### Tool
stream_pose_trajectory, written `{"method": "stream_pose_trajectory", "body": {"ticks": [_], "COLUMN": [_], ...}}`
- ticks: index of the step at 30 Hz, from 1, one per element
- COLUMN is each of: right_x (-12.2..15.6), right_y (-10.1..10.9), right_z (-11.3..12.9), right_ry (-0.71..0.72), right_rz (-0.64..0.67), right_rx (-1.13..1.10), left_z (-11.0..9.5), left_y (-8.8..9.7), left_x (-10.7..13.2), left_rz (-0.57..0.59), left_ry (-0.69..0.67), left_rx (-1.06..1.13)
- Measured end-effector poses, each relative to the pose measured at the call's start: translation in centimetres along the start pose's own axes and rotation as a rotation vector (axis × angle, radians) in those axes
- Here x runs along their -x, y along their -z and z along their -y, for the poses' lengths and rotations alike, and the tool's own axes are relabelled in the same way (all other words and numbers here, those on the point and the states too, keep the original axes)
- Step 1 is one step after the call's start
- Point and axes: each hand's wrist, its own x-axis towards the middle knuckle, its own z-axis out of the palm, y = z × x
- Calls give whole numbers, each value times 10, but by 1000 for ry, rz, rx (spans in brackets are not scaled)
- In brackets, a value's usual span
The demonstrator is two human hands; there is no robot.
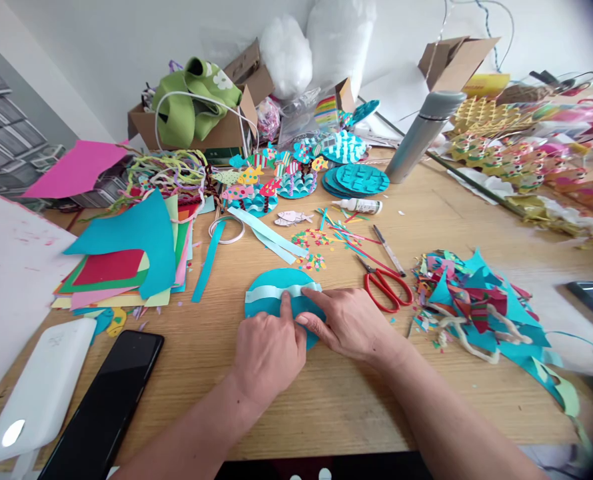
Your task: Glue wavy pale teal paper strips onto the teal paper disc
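On the wooden table in front of me lies a round teal paper disc (271, 277). A pale blue paper strip (264, 293) crosses it in a wavy line. My left hand (270, 348) presses the strip down with its index fingertip, the other fingers curled under. At the strip's right end, the index finger of my right hand (351, 320) holds it against the disc. The right thumb rests lower on the disc, apart from the index finger. The right hand's remaining fingers are folded and partly hidden.
Red-handled scissors (389, 290), a pen (389, 251) and a glue bottle (359, 206) lie beyond my hands. Paper scraps (481, 300) heap at right. Coloured sheets (126, 247), a phone (106, 400) and a white power bank (41, 393) are at left. A flask (424, 137) stands behind.
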Motion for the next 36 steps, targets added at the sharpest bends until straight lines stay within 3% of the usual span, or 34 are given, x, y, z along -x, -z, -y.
{"method": "stream_pose_trajectory", "body": {"ticks": [36], "right_x": [-1], "right_y": [-1], "right_z": [3], "right_ry": [-45], "right_rz": [36], "right_rx": [32], "left_z": [1], "left_y": [1], "left_x": [0], "left_rz": [1], "left_ry": [-23], "left_rx": [-12]}}
